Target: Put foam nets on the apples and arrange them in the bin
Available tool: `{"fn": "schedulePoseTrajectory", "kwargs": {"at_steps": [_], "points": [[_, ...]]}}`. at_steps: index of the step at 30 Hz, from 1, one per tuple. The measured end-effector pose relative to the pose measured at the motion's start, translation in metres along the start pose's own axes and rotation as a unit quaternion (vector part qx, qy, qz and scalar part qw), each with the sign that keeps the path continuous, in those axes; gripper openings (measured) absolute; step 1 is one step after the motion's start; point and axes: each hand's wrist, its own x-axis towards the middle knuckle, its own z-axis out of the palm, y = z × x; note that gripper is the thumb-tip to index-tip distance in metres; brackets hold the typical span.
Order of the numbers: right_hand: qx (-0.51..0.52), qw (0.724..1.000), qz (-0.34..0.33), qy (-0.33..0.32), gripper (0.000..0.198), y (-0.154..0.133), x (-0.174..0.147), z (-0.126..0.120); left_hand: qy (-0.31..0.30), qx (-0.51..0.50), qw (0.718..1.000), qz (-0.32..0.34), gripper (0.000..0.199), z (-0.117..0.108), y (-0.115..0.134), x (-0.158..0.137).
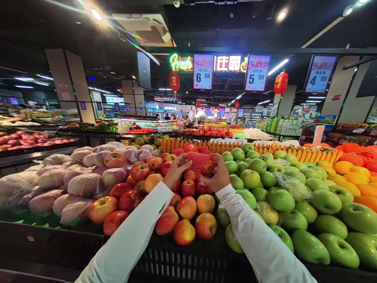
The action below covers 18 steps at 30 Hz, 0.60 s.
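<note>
Red foam netting (198, 161) sits at the far middle of the red apple pile (156, 200), stretched between both hands; it looks best worked by pulling evenly so the mesh does not tear. The left hand (176, 171) pinches its nine o'clock edge, fingers closed. The right hand (218, 176) clamps its three o'clock edge; green apples (301, 214) lie beyond.

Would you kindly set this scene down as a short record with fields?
place: supermarket fruit stand
left hand: grips the red foam net from the left
right hand: grips the same net from the right
inside net: a red apple, partly covered
below hands: red apples
right side: green apples, then oranges
left side: wrapped pale fruit
overhead: price signs
</note>
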Motion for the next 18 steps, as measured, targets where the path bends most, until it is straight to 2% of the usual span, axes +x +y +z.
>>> {"fn": "schedulePoseTrajectory", "kwargs": {"at_steps": [3,5,9,14,18], "points": [[-0.005,1.0,-0.005,-0.029,0.084,0.001,0.001,0.0,-0.052,-0.001,0.998,0.028,0.036,0.002,-0.002,0.001],[-0.028,0.999,-0.021,-0.035,0.078,0.001,0.001,-0.001,-0.05,0.0,0.999,0.014,0.038,0.002,-0.003,0.0],[-0.033,0.998,-0.06,-0.014,0.071,-0.001,0.002,-0.004,-0.022,-0.058,0.997,-0.053,0.046,0.004,-0.006,-0.002],[-0.023,0.995,-0.096,-0.033,0.074,-0.005,0.0,-0.004,-0.099,-0.093,0.978,-0.159,0.058,0.005,-0.01,-0.005],[-0.018,0.995,-0.085,-0.051,0.073,-0.002,-0.001,-0.001,-0.113,-0.061,0.972,-0.199,0.066,0.004,-0.013,-0.004]]}}
